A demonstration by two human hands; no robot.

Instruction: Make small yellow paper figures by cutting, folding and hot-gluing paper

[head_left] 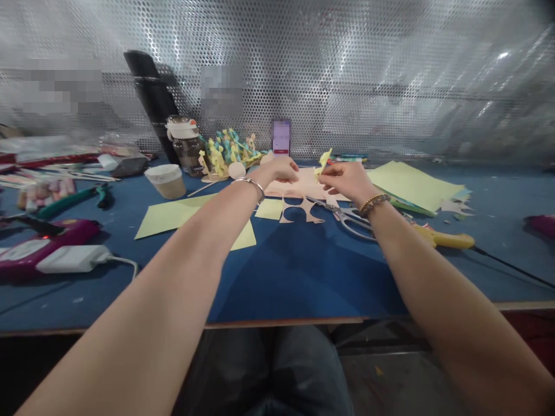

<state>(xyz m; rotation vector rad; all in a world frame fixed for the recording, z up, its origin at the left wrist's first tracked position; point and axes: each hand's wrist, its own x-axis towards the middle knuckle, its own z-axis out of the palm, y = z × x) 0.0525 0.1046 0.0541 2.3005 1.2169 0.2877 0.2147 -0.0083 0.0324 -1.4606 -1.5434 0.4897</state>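
Observation:
My right hand (347,180) pinches a small yellow paper scrap (324,163) between thumb and fingers. My left hand (277,170) hovers close by with its fingers curled, just above the edge of a peach paper sheet (303,184). A peach paper cutout with round notches (299,212) lies below the hands. Steel scissors (349,224) rest on the blue table mat (299,277) under my right wrist. Pale yellow paper sheets lie on both sides, one (411,185) to the right and one (167,216) to the left.
A yellow-handled tool (444,238) with a black cord lies at right. Left of the hands stand a paper cup (165,182), a bottle (186,147) and a yellow-and-teal paper model (228,153). A phone (281,137) stands behind. Pliers, a magenta device and a white adapter crowd the left.

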